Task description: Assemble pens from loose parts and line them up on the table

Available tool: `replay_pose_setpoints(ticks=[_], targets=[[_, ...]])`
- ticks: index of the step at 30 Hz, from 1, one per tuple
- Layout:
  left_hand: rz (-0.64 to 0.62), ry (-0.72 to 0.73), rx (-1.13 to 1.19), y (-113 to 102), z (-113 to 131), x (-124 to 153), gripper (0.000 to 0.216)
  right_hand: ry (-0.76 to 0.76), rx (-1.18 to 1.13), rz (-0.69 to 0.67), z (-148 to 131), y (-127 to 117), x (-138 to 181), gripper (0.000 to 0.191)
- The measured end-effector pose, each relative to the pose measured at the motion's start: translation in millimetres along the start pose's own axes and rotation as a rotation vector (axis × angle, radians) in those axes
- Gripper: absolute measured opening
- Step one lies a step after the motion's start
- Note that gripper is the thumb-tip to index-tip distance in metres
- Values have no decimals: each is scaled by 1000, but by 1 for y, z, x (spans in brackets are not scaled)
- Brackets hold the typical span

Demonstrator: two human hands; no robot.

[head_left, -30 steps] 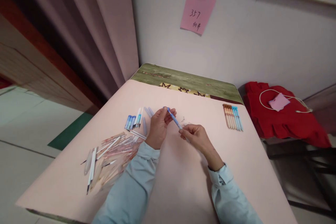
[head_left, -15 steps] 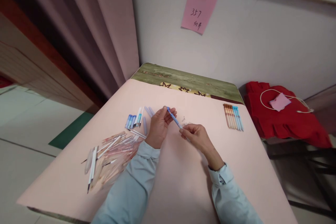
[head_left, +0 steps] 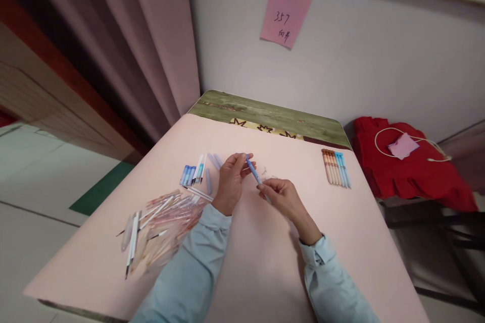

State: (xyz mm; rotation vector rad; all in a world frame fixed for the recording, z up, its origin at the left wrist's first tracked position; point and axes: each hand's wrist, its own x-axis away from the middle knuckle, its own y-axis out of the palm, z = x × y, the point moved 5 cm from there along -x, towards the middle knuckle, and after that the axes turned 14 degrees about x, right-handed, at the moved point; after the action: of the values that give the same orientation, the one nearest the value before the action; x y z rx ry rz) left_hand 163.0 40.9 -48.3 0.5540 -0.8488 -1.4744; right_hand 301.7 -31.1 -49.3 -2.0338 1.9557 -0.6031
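Observation:
A slim blue pen [head_left: 254, 172] slants between my two hands above the middle of the table. My left hand [head_left: 230, 184] pinches its upper end between thumb and forefinger, with the other fingers curled loosely behind. Thumb and fingers of my right hand [head_left: 281, 197] close around the lower end and hide its tip. Just left of my left hand lie short blue pen parts [head_left: 187, 175], white refills [head_left: 198, 167] with dark tips, and pale lilac tubes [head_left: 208, 180]. Small pale bits [head_left: 264, 171] rest on the cloth behind the pen.
A heap of clear and pinkish pen parts [head_left: 166, 224] with white refills spreads over the table's left side. Brown-topped and blue-topped pens [head_left: 336, 169] lie in a row at right. A red cloth-covered stool [head_left: 401, 176] stands beyond the right edge; a wall [head_left: 333, 50] rises behind.
The pen has turned slightly steeper, its upper end shifting a little right. My right hand has moved slightly left. Both hands keep hold of the pen.

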Motion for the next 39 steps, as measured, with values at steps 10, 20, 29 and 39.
replay_pose_setpoints(ticks=[10, 20, 29, 39], targets=[[40, 47, -88, 6, 3, 8, 34, -13, -20, 11, -1, 15, 1, 22], [-28, 9, -118, 16, 1, 16, 51, 60, -196, 247, -1, 9, 24, 25], [-130, -181, -371, 28, -50, 47, 46, 101, -256, 594, 35, -69, 53, 40], [-336, -186, -693, 32, -86, 74, 27, 287, 168, 905, 110, -199, 90, 49]])
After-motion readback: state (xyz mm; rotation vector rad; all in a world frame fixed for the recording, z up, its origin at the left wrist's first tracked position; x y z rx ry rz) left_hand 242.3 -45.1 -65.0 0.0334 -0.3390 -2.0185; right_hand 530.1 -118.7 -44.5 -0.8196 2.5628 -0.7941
